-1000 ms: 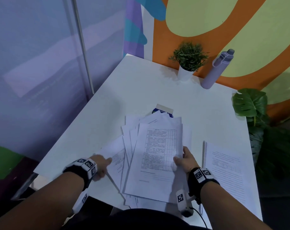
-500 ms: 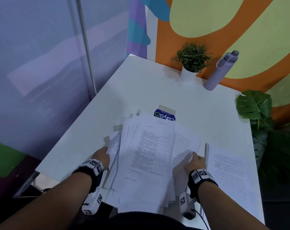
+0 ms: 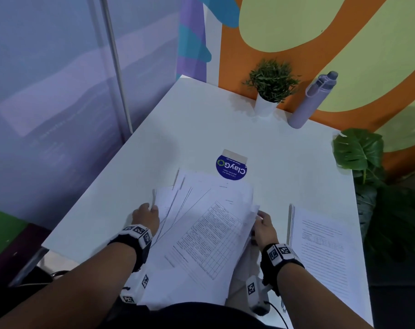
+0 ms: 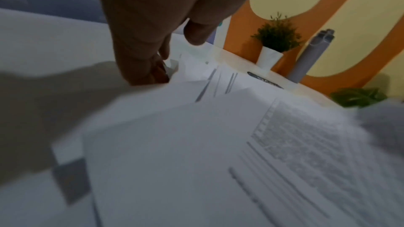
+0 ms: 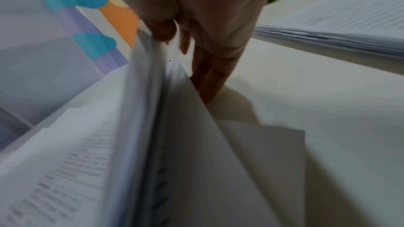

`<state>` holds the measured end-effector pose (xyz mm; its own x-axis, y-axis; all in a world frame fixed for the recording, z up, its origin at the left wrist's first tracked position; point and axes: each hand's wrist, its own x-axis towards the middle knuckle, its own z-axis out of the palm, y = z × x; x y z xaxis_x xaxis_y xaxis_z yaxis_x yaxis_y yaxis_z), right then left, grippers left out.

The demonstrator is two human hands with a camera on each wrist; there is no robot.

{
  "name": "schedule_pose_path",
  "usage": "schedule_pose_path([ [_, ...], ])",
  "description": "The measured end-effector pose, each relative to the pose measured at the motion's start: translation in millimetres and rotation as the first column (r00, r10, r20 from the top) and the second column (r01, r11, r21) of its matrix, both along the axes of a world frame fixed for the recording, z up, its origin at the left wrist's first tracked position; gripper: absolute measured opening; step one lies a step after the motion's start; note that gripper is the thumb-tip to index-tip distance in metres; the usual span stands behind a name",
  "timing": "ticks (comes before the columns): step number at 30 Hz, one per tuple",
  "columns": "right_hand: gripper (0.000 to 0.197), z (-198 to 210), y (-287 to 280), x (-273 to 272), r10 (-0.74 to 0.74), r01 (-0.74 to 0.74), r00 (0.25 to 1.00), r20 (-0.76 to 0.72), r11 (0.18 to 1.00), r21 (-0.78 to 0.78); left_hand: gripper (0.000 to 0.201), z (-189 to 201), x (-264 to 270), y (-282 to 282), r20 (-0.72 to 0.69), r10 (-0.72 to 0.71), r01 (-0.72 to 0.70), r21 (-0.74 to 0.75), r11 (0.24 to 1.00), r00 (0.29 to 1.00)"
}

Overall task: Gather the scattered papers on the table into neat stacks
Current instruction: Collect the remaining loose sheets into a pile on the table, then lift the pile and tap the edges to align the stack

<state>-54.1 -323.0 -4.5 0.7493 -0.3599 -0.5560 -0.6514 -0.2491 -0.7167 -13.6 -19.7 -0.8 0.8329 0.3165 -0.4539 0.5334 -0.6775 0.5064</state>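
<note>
**Both hands at the loose paper pile**

Left hand (image 3: 146, 217): fingers curled at the left edge of the loose papers (image 3: 201, 233), tips among the sheet edges. Right hand (image 3: 264, 230): thumb on top, fingers under the right edge, pinching sheets. Pile fanned and skewed, lower centre of the white table (image 3: 201, 129). Neat stack (image 3: 325, 250) lower right, apart from the pile. Round blue sticker (image 3: 231, 167) just beyond the pile; potted plant (image 3: 270, 86) and lilac bottle (image 3: 313, 100) upper right.
</note>
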Motion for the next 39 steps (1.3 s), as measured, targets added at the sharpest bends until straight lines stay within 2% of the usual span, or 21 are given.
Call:
schedule_pose_path([
  [2, 0.057, -0.5, 1.9, -2.8, -0.105, 0.106, 0.994, -0.014, 0.993, 0.044, 0.042, -2.2, -5.5, -1.9, -0.062, 0.007, -0.010, -0.053, 0.999, 0.998],
  [5, 0.049, -1.9, 12.5, -13.6, 0.029, -0.032, 0.999, -0.039, 0.997, -0.069, 0.051, -8.8, -19.9, -6.1, -0.090, 0.040, -0.057, -0.197, 0.979, 0.995],
  [7, 0.048, -4.4, 20.7, -22.3, 0.133, -0.137, 0.990, -0.048, 0.987, -0.086, 0.077, -13.3, -28.0, -10.1, -0.099, 0.062, -0.090, -0.313, 0.946, 0.993],
  [9, 0.044, -8.1, 24.1, -26.3, 0.219, -0.225, 0.973, -0.070, 0.970, -0.093, 0.098, -15.7, -31.6, -14.8, -0.111, 0.018, -0.057, -0.355, 0.933, 0.994],
  [11, 0.034, -6.8, 21.6, -25.3, 0.268, -0.275, 0.960, -0.075, 0.955, -0.107, 0.106, -18.1, -32.3, -15.8, -0.093, -0.044, 0.009, -0.343, 0.939, 0.995],
  [13, 0.020, -1.8, 15.8, -23.2, 0.235, -0.235, 0.972, -0.015, 0.966, -0.103, 0.105, -18.9, -31.6, -14.4, -0.059, -0.091, 0.066, -0.337, 0.939, 0.994],
  [16, 0.022, 4.9, 5.1, -16.4, 0.110, -0.097, 0.990, 0.094, 0.986, -0.134, 0.104, -21.0, -25.6, -6.5, -0.019, -0.103, 0.091, -0.336, 0.937, 0.994],
  [19, 0.015, 4.7, -0.3, -7.9, 0.050, -0.033, 0.988, 0.144, 0.993, -0.116, 0.114, -21.7, -19.6, 1.2, -0.075, 0.047, -0.075, -0.439, 0.895, 0.996],
  [21, 0.018, 5.3, 1.9, -3.8, 0.055, -0.047, 0.989, 0.141, 0.997, -0.063, 0.112, -22.8, -19.1, 0.9, -0.120, 0.150, -0.190, -0.495, 0.848, 0.981],
  [22, 0.017, 7.2, 5.8, -2.8, 0.080, -0.073, 0.989, 0.125, 0.995, -0.061, 0.111, -21.9, -20.0, -1.1, -0.117, 0.156, -0.193, -0.487, 0.852, 0.981],
  [23, 0.019, 6.3, 9.3, -3.1, 0.127, -0.117, 0.986, 0.109, 0.989, -0.086, 0.109, -23.1, -20.5, -2.7, -0.106, 0.146, -0.179, -0.466, 0.866, 0.984],
  [25, 0.039, 0.5, 14.9, -5.4, 0.201, -0.195, 0.980, 0.009, 0.958, -0.212, 0.093, -19.9, -22.8, -8.3, -0.118, 0.122, -0.160, -0.414, 0.896, 0.986],
  [27, 0.035, -6.0, 17.3, -9.4, 0.227, -0.250, 0.968, -0.105, 0.895, -0.370, 0.082, -21.5, -26.7, -12.3, -0.140, 0.081, -0.131, -0.398, 0.908, 0.987],
  [29, 0.026, -7.6, 19.7, -14.7, 0.266, -0.324, 0.944, -0.197, 0.864, -0.385, 0.077, -19.3, -30.6, -15.5, -0.131, 0.039, -0.088, -0.389, 0.917, 0.991],
  [30, 0.029, -7.3, 22.4, -17.6, 0.303, -0.371, 0.924, -0.234, 0.857, -0.358, 0.076, -18.7, -32.0, -17.6, -0.123, 0.015, -0.063, -0.397, 0.916, 0.992],
  [32, 0.040, -11.5, 28.3, -21.5, 0.415, -0.484, 0.872, -0.259, 0.808, -0.337, 0.076, -17.7, -33.6, -20.6, -0.107, -0.031, -0.016, -0.409, 0.912, 0.994],
  [34, 0.037, -12.2, 33.9, -21.1, 0.521, -0.585, 0.811, -0.266, 0.738, -0.337, 0.070, -11.2, -34.6, -22.0, -0.076, -0.076, 0.040, -0.385, 0.922, 0.994],
  [35, 0.033, -11.8, 34.1, -19.6, 0.533, -0.595, 0.804, -0.264, 0.731, -0.336, 0.065, -6.9, -34.8, -22.0, -0.039, -0.087, 0.066, -0.375, 0.924, 0.995],
  [37, 0.022, -4.8, 30.0, -15.5, 0.509, -0.561, 0.828, -0.237, 0.770, -0.305, 0.062, 5.9, -34.4, -22.1, 0.047, -0.098, 0.109, -0.398, 0.911, 0.994],
  [38, 0.013, 2.5, 27.0, -13.7, 0.478, -0.515, 0.856, -0.194, 0.821, -0.248, 0.062, 13.4, -33.5, -21.6, 0.093, -0.102, 0.131, -0.413, 0.901, 0.990],
  [39, 0.014, 7.0, 21.8, -11.6, 0.431, -0.447, 0.893, -0.127, 0.881, -0.154, 0.060, 23.2, -32.0, -21.6, 0.138, -0.106, 0.156, -0.429, 0.890, 0.985],
])
